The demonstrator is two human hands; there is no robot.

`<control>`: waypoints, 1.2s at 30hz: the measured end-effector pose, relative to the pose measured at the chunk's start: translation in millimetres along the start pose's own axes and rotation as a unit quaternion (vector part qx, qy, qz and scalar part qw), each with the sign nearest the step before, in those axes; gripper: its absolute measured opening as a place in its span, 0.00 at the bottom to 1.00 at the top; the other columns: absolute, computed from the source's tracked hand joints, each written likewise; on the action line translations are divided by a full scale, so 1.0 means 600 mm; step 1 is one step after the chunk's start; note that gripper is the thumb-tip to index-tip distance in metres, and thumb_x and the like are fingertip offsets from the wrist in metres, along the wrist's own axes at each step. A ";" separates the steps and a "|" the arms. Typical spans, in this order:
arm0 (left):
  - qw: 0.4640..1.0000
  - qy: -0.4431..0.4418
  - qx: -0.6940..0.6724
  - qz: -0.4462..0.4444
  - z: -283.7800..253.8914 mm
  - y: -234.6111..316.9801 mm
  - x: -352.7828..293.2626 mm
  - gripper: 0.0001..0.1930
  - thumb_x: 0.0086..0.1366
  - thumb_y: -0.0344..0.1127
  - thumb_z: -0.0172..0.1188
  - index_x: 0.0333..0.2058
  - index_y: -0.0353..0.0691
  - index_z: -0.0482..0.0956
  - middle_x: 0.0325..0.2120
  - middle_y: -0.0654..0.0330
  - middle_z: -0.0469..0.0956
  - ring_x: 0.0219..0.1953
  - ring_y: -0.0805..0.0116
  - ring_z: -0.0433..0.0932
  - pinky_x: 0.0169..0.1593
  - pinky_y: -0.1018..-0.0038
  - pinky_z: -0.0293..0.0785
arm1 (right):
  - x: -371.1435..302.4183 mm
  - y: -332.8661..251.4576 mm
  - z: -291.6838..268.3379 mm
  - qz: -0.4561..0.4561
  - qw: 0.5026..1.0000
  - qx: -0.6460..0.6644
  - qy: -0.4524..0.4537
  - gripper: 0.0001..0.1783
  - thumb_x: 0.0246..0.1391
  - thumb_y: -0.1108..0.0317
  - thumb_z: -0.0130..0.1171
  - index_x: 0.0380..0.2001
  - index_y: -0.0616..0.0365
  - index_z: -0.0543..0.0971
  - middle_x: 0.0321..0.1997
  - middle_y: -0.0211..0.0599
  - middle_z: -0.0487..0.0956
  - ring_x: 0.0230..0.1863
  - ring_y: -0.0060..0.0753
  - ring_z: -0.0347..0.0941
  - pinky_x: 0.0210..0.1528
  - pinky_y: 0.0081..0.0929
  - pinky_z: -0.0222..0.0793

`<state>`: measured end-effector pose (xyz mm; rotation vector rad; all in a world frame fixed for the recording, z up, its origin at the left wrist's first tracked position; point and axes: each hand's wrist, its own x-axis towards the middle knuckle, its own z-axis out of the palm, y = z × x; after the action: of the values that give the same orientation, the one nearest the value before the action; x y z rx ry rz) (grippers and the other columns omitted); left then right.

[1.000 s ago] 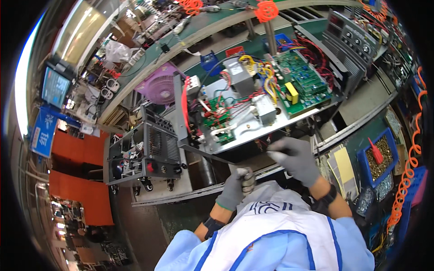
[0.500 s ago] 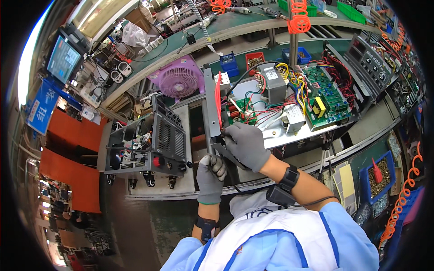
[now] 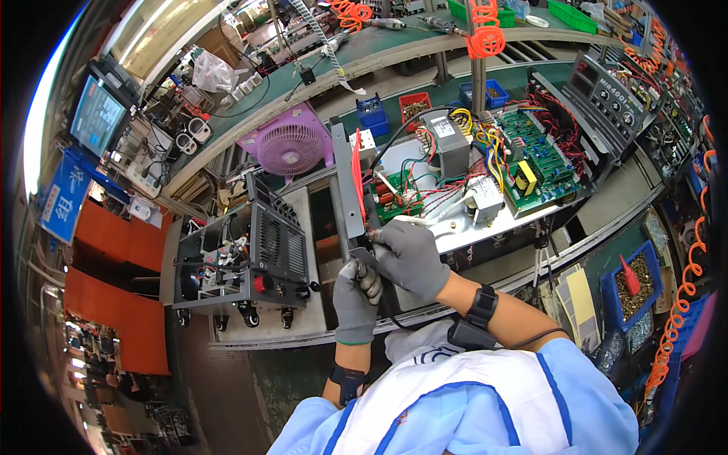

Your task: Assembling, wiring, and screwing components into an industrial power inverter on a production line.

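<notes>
Both my hands wear grey gloves and meet at the near end of an upright dark grey metal panel (image 3: 348, 182). My left hand (image 3: 355, 300) is closed, its fingers curled at the panel's outer side by the lower corner. My right hand (image 3: 410, 260) is closed too, fingertips at the panel's inner side; what either hand grips is too small or hidden to make out. A red cable loop (image 3: 357, 171) hangs against the panel. Behind it lies an open chassis with a small green circuit board (image 3: 400, 199), a transformer (image 3: 453, 144) and a large green circuit board (image 3: 537, 171).
To the left stands an open-sided grey machine (image 3: 277, 235) on casters. A purple fan (image 3: 290, 144) sits beyond. Blue bins (image 3: 370, 114) and a red bin (image 3: 415, 105) hold small parts. At right is a blue tray of screws (image 3: 637, 288) beside an orange coiled hose (image 3: 677, 334).
The whole view has shifted slightly, with the far objects moving left. Both hands stay at the panel's near corner, and the right fingers have shifted a little along it.
</notes>
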<state>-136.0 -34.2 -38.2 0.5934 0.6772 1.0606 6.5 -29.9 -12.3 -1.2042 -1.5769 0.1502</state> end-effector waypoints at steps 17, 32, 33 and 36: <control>0.999 -0.012 -0.039 -0.013 -0.013 -0.006 0.000 0.11 0.61 0.42 0.48 0.24 0.45 0.64 0.14 0.68 0.54 0.15 0.76 0.52 0.16 0.80 0.47 | 0.050 0.019 -0.001 0.253 0.940 0.220 -0.066 0.09 0.44 0.70 0.60 0.32 0.58 0.80 0.25 0.38 0.80 0.26 0.27 0.76 0.31 0.23 0.70; 0.999 0.043 0.000 0.001 0.007 -0.006 -0.005 0.12 0.62 0.44 0.48 0.23 0.47 0.64 0.13 0.71 0.53 0.14 0.79 0.49 0.16 0.81 0.45 | 0.015 0.025 0.030 0.006 0.999 0.016 0.033 0.06 0.47 0.71 0.56 0.31 0.55 0.75 0.26 0.40 0.73 0.29 0.43 0.73 0.28 0.32 0.68; 0.999 0.042 0.001 -0.001 0.009 -0.007 -0.005 0.12 0.62 0.44 0.48 0.23 0.47 0.64 0.13 0.71 0.53 0.14 0.79 0.49 0.16 0.81 0.45 | 0.016 0.023 0.025 0.008 0.999 0.015 0.035 0.06 0.47 0.71 0.56 0.31 0.55 0.75 0.26 0.40 0.73 0.29 0.43 0.73 0.28 0.32 0.68; 0.998 0.061 0.001 0.003 0.012 -0.009 -0.005 0.12 0.62 0.44 0.48 0.23 0.47 0.64 0.12 0.71 0.53 0.14 0.79 0.49 0.16 0.81 0.46 | 0.018 0.022 0.022 -0.002 1.000 -0.021 0.006 0.06 0.47 0.70 0.56 0.31 0.55 0.75 0.26 0.39 0.74 0.28 0.43 0.73 0.28 0.32 0.68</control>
<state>-128.6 -39.8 -36.7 0.5363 0.7824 1.1088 5.6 -9.6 -19.1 -1.2325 -1.5790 0.1074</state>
